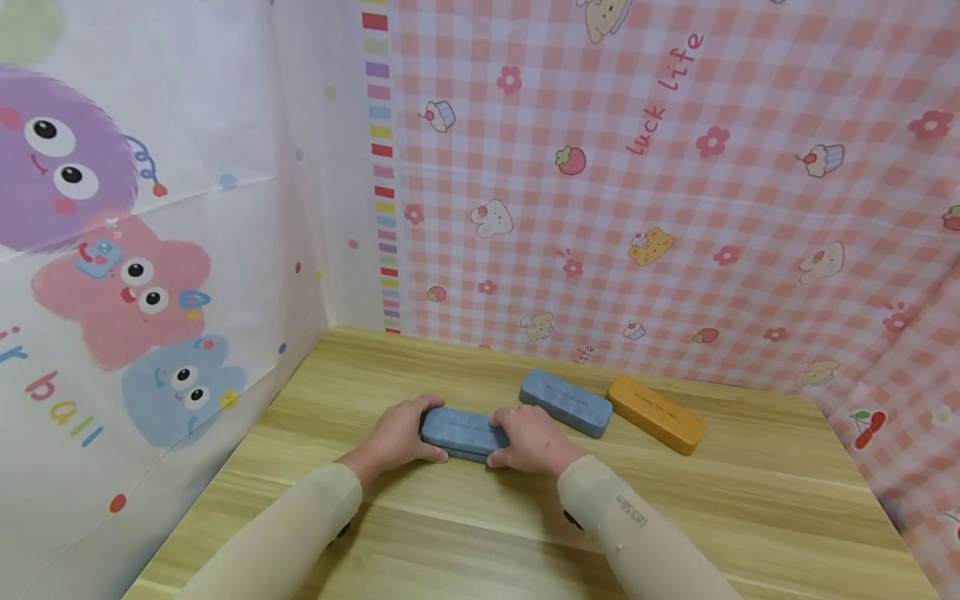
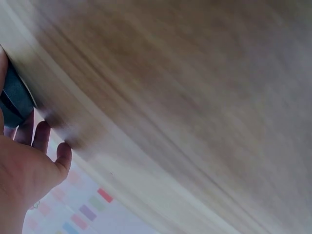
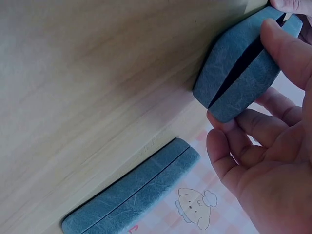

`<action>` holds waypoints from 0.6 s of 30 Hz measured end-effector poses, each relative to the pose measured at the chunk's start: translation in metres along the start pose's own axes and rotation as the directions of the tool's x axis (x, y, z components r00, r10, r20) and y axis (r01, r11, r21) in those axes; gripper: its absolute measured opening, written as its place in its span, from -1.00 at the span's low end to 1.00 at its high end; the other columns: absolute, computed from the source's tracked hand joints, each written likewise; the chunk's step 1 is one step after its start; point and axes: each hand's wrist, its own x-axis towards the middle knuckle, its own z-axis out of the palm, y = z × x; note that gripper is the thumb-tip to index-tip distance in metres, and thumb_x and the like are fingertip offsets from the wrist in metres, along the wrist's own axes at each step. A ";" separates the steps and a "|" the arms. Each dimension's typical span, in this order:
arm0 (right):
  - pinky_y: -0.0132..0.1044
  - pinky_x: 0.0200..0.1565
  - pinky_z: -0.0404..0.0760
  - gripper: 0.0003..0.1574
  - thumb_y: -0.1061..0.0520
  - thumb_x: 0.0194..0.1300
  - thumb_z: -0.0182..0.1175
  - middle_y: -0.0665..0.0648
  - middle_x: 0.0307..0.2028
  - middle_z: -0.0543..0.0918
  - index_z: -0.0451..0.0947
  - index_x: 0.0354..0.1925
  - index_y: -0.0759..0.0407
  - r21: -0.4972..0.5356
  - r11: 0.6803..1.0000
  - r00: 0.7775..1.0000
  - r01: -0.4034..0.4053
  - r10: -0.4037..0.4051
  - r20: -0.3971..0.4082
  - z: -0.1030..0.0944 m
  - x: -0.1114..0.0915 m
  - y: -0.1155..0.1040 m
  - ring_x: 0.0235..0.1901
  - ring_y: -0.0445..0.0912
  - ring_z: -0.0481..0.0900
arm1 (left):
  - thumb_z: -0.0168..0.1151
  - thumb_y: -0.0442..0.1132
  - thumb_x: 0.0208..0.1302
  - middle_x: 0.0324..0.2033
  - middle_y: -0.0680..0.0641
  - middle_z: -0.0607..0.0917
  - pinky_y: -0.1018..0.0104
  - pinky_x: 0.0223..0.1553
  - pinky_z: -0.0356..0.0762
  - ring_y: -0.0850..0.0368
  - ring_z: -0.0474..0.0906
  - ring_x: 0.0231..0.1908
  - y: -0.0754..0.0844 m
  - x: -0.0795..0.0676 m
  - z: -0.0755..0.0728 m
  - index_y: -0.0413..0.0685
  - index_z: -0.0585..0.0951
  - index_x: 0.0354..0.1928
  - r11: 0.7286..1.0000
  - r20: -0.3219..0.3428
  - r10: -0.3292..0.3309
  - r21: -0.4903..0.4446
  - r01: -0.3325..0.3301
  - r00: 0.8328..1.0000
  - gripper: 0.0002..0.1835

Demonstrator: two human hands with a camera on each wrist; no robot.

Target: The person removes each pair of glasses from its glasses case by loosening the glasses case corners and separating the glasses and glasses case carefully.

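Note:
A blue glasses case lies on the wooden table between both hands. My left hand holds its left end, thumb at the near side and fingers at the far side. The right end is gripped by my right hand. From the right wrist view, a dark gap runs along the side of this glasses case, so its lid stands slightly ajar. Only a dark end of the case shows beside the left hand in the left wrist view. What is inside cannot be seen.
Behind and right of the right hand lies another blue glasses case, its lid closed. An orange glasses case sits to the right of that one. Patterned cloths hang along the table's back and sides.

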 end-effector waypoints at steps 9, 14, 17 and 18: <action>0.03 0.27 0.65 -0.27 -0.17 0.35 0.50 0.19 0.20 0.76 0.63 0.32 0.17 0.028 0.999 0.999 -0.017 0.016 0.046 -0.006 0.001 0.000 0.19 0.07 0.70 | 0.83 -0.04 -0.13 0.15 -0.12 0.77 -0.08 0.26 0.61 -0.07 0.68 0.12 -0.001 0.004 -0.002 -0.05 0.61 0.36 1.000 -0.003 -0.002 -0.020 0.002 1.000 -0.06; 0.04 0.29 0.64 -0.27 -0.17 0.37 0.48 0.19 0.23 0.74 0.61 0.34 0.17 0.033 0.999 0.998 -0.022 0.019 0.065 -0.007 0.001 0.000 0.23 0.08 0.68 | 0.85 -0.04 -0.16 0.12 -0.08 0.78 -0.08 0.25 0.60 -0.03 0.67 0.09 -0.002 0.004 -0.002 -0.01 0.62 0.34 1.000 0.004 -0.007 -0.031 0.008 1.000 -0.07; 0.05 0.29 0.64 -0.27 -0.18 0.38 0.47 0.18 0.24 0.74 0.62 0.34 0.16 0.029 0.999 0.998 -0.018 0.017 0.064 -0.008 0.001 0.001 0.23 0.08 0.68 | 0.84 -0.04 -0.16 0.13 -0.07 0.77 -0.08 0.26 0.59 -0.03 0.66 0.10 -0.003 0.004 -0.002 0.02 0.62 0.35 0.999 0.009 -0.016 -0.038 0.016 1.000 -0.07; 0.05 0.29 0.64 -0.27 -0.18 0.38 0.47 0.18 0.25 0.74 0.62 0.35 0.15 0.031 0.999 0.998 -0.017 0.015 0.063 -0.009 0.001 0.002 0.24 0.08 0.68 | 0.84 -0.03 -0.15 0.14 -0.06 0.77 -0.09 0.27 0.59 -0.04 0.65 0.11 -0.003 0.004 -0.002 0.03 0.61 0.35 0.999 0.012 -0.018 -0.038 0.018 1.000 -0.06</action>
